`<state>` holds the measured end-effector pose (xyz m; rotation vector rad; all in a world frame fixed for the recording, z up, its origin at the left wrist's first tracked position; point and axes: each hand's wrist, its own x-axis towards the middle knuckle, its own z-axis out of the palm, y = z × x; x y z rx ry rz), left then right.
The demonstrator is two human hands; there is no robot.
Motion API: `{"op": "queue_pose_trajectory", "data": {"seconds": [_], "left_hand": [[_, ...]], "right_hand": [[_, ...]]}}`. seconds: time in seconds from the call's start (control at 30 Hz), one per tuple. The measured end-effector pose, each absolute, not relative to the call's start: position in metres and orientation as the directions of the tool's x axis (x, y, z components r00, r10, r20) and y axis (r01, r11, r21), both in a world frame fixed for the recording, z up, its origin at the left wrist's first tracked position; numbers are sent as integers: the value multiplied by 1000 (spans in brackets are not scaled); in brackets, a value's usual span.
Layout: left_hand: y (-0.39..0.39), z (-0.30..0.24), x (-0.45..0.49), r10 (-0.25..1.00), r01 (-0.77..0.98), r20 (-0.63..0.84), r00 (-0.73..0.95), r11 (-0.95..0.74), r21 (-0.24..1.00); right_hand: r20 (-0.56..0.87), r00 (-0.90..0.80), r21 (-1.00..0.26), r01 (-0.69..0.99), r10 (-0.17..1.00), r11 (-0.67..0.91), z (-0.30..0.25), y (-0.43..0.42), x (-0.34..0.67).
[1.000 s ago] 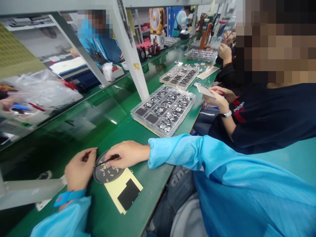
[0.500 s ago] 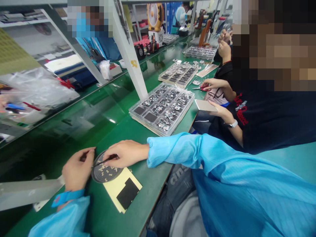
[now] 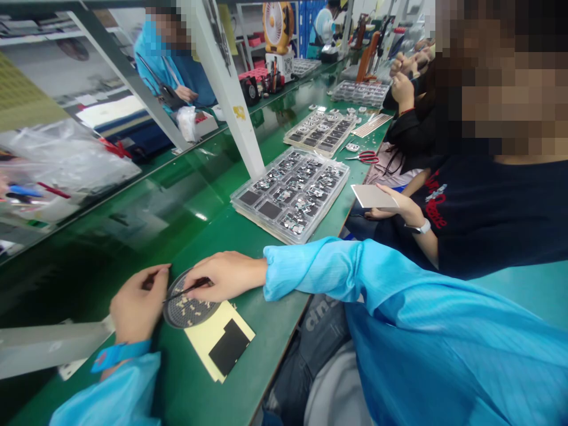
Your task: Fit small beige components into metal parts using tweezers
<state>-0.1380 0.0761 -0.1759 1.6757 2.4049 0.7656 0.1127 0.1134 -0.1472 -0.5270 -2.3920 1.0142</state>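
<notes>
My right hand [image 3: 226, 275] is closed on black tweezers [image 3: 184, 290], whose tips reach over a round dark mesh dish [image 3: 189, 309] holding several small pale parts. My left hand [image 3: 135, 307] is curled at the dish's left rim, pinching something small and dark that I cannot make out. A yellow card [image 3: 206, 338] with a black square patch [image 3: 229, 348] lies under and just right of the dish. Both arms wear light blue sleeves, and a blue strap sits on my left wrist.
A clear plastic tray [image 3: 293, 195] of small metal parts lies beyond my right hand on the green bench [image 3: 186, 219]. More trays [image 3: 319, 133] and red scissors [image 3: 366, 157] lie further along. A person in dark clothing sits right, holding a card [image 3: 373, 196]. A white post [image 3: 231, 94] rises mid-bench.
My hands stay at the dish, almost unmoved. The neighbouring person has lowered the card towards their lap and drawn the other hand back from the bench.
</notes>
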Motion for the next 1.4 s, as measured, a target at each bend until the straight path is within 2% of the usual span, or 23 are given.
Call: {"op": "queue_pose_trajectory", "data": {"seconds": [1.4], "left_hand": [[76, -177, -139, 901, 838, 162, -402, 291, 461]], "right_hand": [[223, -847, -715, 195, 483, 672, -149, 116, 112]]}}
